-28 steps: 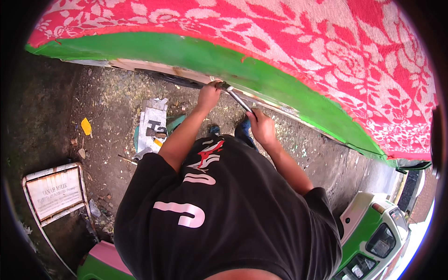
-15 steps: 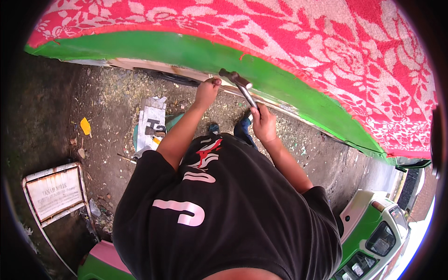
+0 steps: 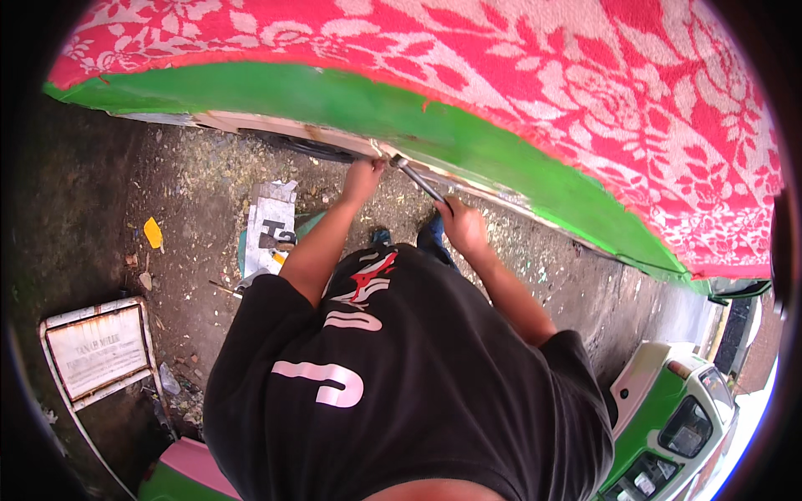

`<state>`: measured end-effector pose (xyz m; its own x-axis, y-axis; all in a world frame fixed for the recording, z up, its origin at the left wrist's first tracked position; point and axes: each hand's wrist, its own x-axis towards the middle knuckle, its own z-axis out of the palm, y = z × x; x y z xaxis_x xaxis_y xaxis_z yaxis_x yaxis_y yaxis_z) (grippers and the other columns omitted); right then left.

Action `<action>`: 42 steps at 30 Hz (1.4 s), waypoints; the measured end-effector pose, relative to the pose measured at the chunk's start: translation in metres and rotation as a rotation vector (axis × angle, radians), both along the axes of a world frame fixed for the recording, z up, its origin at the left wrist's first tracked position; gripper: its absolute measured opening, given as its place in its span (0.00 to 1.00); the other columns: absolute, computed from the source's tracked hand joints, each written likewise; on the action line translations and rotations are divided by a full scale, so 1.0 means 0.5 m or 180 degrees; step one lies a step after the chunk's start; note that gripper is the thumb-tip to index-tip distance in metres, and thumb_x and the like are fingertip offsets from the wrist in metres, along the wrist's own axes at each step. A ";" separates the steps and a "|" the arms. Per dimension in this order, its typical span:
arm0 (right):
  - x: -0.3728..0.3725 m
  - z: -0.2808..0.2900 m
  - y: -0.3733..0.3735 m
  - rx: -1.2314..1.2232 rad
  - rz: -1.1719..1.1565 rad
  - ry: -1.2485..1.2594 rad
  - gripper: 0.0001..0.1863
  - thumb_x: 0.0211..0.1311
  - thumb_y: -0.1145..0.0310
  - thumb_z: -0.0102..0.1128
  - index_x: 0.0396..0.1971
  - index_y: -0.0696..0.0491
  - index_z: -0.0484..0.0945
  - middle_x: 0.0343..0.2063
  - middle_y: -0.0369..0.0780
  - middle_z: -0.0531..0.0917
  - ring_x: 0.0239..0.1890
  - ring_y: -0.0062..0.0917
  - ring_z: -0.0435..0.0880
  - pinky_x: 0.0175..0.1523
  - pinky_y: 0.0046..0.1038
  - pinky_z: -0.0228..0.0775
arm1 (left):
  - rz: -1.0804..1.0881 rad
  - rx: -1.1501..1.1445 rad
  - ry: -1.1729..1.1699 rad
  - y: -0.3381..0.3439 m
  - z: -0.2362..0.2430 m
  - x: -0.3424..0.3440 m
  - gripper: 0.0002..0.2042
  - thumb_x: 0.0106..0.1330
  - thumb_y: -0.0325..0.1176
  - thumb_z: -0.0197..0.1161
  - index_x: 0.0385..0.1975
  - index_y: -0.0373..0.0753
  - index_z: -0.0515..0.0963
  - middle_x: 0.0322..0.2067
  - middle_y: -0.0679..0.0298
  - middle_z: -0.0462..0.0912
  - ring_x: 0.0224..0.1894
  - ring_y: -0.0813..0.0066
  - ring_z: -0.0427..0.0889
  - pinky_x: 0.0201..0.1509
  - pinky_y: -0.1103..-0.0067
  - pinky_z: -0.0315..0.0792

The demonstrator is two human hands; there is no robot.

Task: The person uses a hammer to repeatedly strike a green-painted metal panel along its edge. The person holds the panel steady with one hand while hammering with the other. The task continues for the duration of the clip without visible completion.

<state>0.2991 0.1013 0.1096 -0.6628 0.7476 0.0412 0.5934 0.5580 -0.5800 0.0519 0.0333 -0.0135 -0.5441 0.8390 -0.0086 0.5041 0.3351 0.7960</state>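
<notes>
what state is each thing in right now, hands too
right hand: closed around the hammer's handle
hammer: held, head at the panel's lower edge
left hand: fingers curled beside that edge; any hold unclear
panel: green, partly covered
cloth: draped over the panel
sheet: lying on the ground
yellow piece: lying on the ground
sign: frame rusty

I wear this camera on my head, the left of a side-by-side fisheye pair, facing steeply down. My black shirt (image 3: 434, 392) looms nearest, filling the lower middle; my left hand (image 3: 362, 181) and right hand (image 3: 465, 228) sit farther off, above centre, with the ground (image 3: 200, 242) beyond them.
</notes>
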 end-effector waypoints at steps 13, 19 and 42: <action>0.069 0.060 -0.009 -0.0717 -0.0943 0.0260 0.16 0.67 0.59 0.59 0.36 0.60 0.80 0.20 0.50 0.80 0.21 0.39 0.80 0.30 0.35 0.69 | 0.0083 0.1271 -0.0479 -0.093 -0.003 0.048 0.14 0.57 0.17 0.60 0.41 0.39 0.80 0.46 0.56 0.83 0.49 0.61 0.83 0.53 0.75 0.75; 0.072 0.055 -0.019 -0.0675 -0.1000 0.0229 0.17 0.66 0.58 0.60 0.37 0.60 0.81 0.20 0.48 0.80 0.22 0.38 0.80 0.31 0.36 0.70 | -0.0099 0.1284 -0.0147 -0.078 -0.013 0.043 0.19 0.51 0.16 0.60 0.44 0.41 0.80 0.49 0.56 0.81 0.49 0.60 0.82 0.52 0.73 0.76; 0.112 0.049 -0.041 -0.0993 -0.0993 0.0366 0.15 0.66 0.60 0.60 0.37 0.59 0.80 0.17 0.47 0.78 0.20 0.36 0.79 0.29 0.34 0.69 | -0.0879 -0.0108 0.0653 0.038 0.066 0.079 0.06 0.58 0.26 0.56 0.35 0.39 0.74 0.40 0.56 0.79 0.46 0.51 0.78 0.47 0.61 0.72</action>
<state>0.3553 0.0807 0.1341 -0.4081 0.8992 -0.1575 0.6273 0.1508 -0.7641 0.0913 0.0524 0.0197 -0.2897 0.9560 0.0471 0.7278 0.1881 0.6595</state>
